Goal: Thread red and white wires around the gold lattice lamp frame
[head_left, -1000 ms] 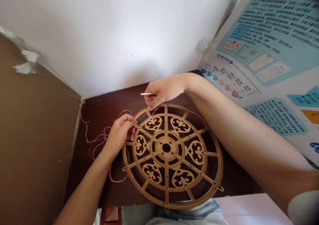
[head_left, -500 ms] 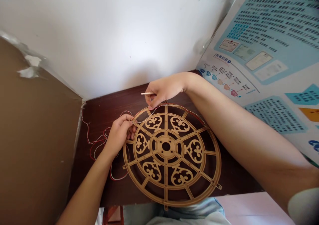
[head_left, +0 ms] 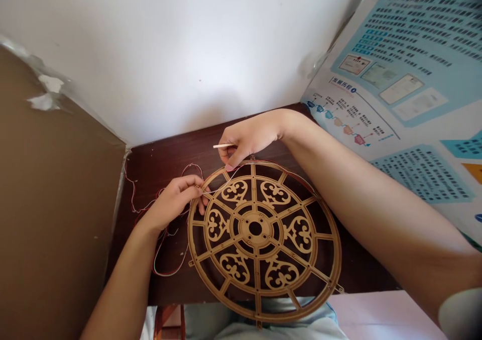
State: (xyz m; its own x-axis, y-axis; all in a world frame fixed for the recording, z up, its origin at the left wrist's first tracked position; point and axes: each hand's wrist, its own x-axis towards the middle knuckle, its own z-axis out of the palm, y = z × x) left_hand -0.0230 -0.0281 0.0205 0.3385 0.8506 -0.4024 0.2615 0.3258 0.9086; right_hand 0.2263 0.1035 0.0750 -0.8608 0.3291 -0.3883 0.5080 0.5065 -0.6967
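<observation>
A dark red-brown table [head_left: 160, 154] is standing against a white wall [head_left: 181, 53] where soft light is falling, while a brown panel [head_left: 48, 179] is closing off the left, a blue-and-white printed poster [head_left: 376, 151] is covering the right, and pale pinkish floor [head_left: 371, 317] is showing below.

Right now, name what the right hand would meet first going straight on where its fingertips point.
Probably the round frame, just ahead of the right hand; depth is unclear, and they may already touch.
</observation>
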